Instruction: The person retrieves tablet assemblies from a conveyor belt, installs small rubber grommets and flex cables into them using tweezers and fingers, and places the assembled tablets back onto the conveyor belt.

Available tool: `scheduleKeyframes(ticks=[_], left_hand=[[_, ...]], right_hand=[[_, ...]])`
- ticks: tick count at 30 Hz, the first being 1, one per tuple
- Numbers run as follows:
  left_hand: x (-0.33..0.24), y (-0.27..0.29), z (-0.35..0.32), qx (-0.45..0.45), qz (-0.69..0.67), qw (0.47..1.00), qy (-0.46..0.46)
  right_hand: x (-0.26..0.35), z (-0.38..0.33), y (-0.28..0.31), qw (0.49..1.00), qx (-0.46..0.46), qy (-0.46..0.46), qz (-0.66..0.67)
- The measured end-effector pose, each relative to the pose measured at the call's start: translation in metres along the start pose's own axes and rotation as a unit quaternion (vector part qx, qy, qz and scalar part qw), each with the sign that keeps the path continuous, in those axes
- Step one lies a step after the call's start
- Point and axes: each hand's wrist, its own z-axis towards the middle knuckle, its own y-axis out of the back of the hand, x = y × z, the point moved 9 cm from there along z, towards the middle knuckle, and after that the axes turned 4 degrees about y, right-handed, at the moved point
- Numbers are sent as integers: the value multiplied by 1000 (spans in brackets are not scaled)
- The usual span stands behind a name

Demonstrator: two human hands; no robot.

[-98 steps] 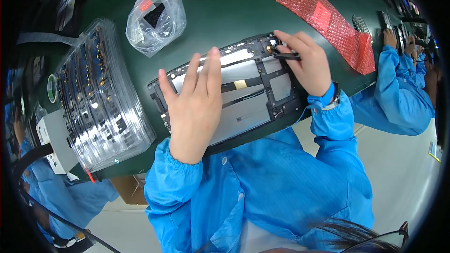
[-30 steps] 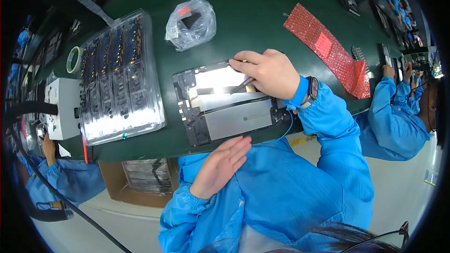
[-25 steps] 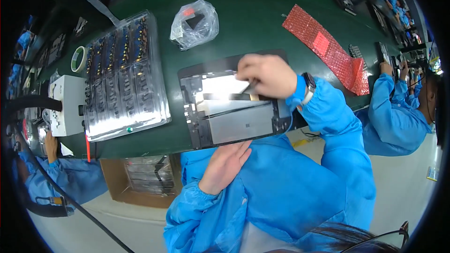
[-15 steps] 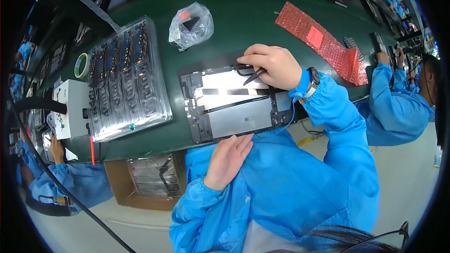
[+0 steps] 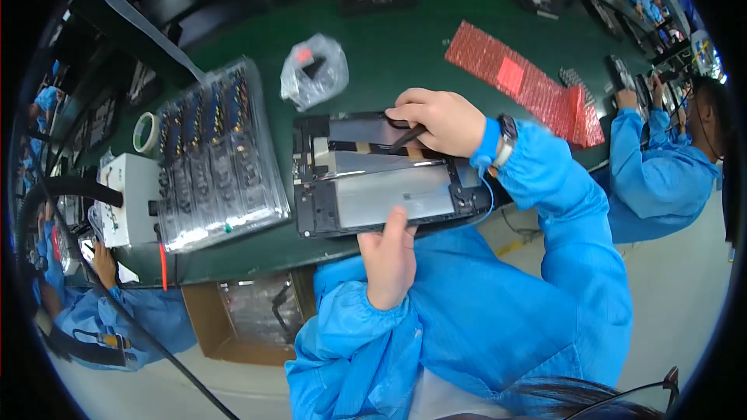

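Note:
A flat black-framed panel with silver plates [image 5: 366, 187] lies on the green table [image 5: 405, 47] in front of me. My right hand [image 5: 440, 120] rests on the panel's far edge and grips a thin dark tool [image 5: 406, 138] whose tip points down onto the panel. My left hand [image 5: 389, 257] is at the panel's near edge, thumb on the silver plate and fingers under the rim. Both arms wear blue sleeves; a watch sits on my right wrist.
A clear plastic tray of dark parts [image 5: 214, 155] lies to the left, beside a white box [image 5: 128, 198] and a tape roll [image 5: 145, 132]. A clear bag [image 5: 315, 70] and red bubble wrap [image 5: 521, 82] lie beyond. Another blue-clad person [image 5: 661, 163] works at the right. A cardboard box [image 5: 241, 319] stands below the table.
My left hand has come up from my lap to take the panel's near edge. My right hand stays at the far edge with the tool.

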Motion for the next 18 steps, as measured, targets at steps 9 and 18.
scheduleKeyframes(ticks=[9,18], left_hand=[[-85,-135,-49,158,507,661,-530],[-57,-128,-53,1,680,431,-593]], right_hand=[[-42,1,66,696,-252,-71,668],[-17,-5,88,704,-254,-43,662]])
